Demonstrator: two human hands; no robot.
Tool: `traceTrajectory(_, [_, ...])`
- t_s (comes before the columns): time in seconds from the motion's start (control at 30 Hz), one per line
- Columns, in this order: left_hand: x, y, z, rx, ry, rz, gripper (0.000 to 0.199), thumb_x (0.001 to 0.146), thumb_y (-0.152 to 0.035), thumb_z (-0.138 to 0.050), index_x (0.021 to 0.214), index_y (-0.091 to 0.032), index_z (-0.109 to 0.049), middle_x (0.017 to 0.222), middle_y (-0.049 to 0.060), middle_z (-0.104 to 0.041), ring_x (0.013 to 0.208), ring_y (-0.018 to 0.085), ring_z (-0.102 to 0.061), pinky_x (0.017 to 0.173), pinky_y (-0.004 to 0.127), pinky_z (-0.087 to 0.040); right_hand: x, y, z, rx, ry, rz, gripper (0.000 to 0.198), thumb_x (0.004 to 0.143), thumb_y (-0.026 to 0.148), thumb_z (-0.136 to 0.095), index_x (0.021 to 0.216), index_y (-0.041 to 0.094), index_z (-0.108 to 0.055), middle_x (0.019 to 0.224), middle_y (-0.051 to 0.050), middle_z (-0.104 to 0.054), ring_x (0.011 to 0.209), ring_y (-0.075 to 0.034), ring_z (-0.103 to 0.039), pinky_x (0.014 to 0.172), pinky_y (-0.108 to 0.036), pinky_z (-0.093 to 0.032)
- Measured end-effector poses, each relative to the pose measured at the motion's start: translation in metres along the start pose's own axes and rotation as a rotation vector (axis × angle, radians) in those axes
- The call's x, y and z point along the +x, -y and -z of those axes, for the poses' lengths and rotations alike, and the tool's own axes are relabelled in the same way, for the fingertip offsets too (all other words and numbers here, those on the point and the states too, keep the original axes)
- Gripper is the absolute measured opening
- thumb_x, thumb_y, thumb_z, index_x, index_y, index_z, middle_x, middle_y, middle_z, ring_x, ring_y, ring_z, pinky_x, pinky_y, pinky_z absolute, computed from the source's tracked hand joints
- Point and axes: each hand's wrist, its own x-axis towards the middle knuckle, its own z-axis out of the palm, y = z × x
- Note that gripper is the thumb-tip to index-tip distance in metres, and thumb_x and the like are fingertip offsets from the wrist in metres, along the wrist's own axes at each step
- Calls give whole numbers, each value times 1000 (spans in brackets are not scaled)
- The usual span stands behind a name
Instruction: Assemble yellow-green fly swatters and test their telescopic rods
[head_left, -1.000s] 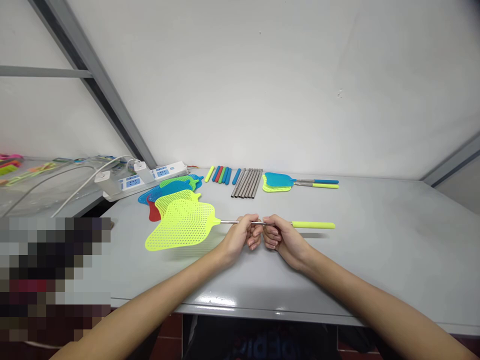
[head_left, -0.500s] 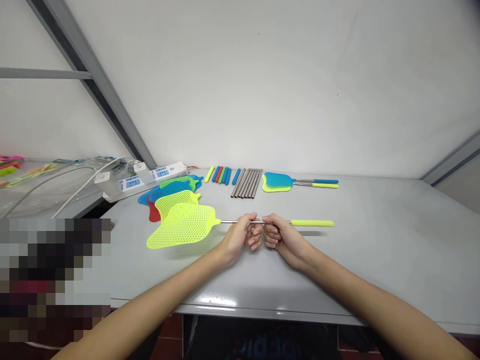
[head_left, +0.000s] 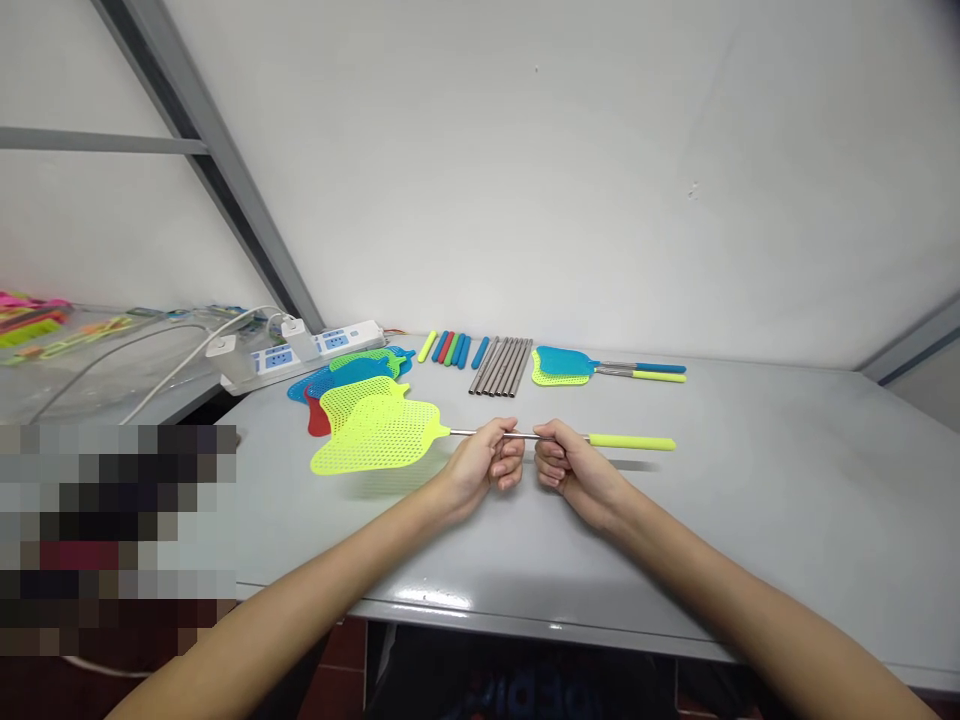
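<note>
A yellow fly swatter (head_left: 382, 440) is held level above the table, its perforated head to the left and its yellow grip to the right. My left hand (head_left: 489, 465) is closed around the thin metal rod on the head's side. Closer to the grip, my right hand (head_left: 574, 468) pinches the same rod, and a short stretch of bare metal shows between the two hands. Behind the held head lie loose swatter heads: a yellow one (head_left: 345, 405), a red one (head_left: 318, 420) and blue ones (head_left: 356, 375).
Several metal rods (head_left: 501, 368) and coloured grips (head_left: 454, 350) lie in rows at the back of the table (head_left: 750, 500). Right of them rest a blue-headed swatter (head_left: 566, 361) and a yellow one. A white power strip (head_left: 330, 342) with plugs and cables is at the back left.
My hands have moved slightly apart along the rod, so more metal shows between them. The swatter's head has tilted a little flatter. The whole view has shifted slightly.
</note>
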Motion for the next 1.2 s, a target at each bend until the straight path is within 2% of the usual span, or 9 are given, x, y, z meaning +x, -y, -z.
traceTrajectory(0.47, [-4, -11, 2, 17, 30, -55, 36, 79, -37, -32, 49, -18, -30, 35, -7, -22, 33, 6, -32, 42, 20, -28, -1, 13, 3, -55, -3, 62, 33, 66, 25, -50, 43, 19, -27, 43, 7, -18, 38, -6, -17, 40, -24, -17])
traceTrajectory(0.93, [-9, -26, 0, 24, -37, -114, 35, 81, -31, -31, 49, -18, -27, 37, -7, -22, 32, 6, -28, 40, 19, -27, -3, 27, 6, -71, -22, 108, 35, 67, 23, -50, 44, 19, -24, 42, 7, -16, 38, -6, -16, 40, -25, -15])
traceTrajectory(1.2, [-8, -28, 3, 29, -48, -135, 34, 81, -31, -32, 50, -18, -27, 37, -7, -22, 33, 6, -29, 39, 19, -27, -5, 33, 9, -86, -29, 125, 35, 67, 23, -49, 44, 19, -23, 43, 7, -16, 39, -6, -17, 40, -24, -18])
